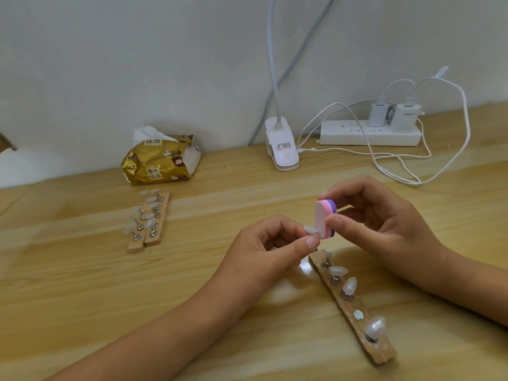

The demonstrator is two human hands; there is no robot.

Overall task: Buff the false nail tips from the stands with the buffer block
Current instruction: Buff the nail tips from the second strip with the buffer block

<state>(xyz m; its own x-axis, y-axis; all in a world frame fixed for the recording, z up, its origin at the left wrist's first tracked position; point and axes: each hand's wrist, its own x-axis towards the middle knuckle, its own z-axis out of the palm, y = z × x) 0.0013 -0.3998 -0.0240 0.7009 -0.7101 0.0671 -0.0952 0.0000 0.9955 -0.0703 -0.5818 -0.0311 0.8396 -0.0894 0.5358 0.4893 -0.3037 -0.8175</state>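
Observation:
My right hand (376,215) pinches a small buffer block (324,215) with white, pink and purple layers, thumb below and fingers on top. The block's white face touches a clear false nail tip (310,230) that my left hand (272,248) pinches between thumb and fingers. Below my hands a wooden stand (354,312) lies slanted on the table. It carries several clear nail tips on metal posts and one bare metal disc (358,314). Two more wooden stands (148,218) with several nail tips lie side by side at the left.
A gold tissue pack (160,160) sits behind the left stands. A white clip lamp (281,149) stands at the back centre. A power strip (369,133) with two chargers and looping white cables (406,171) lies at the back right against the wall.

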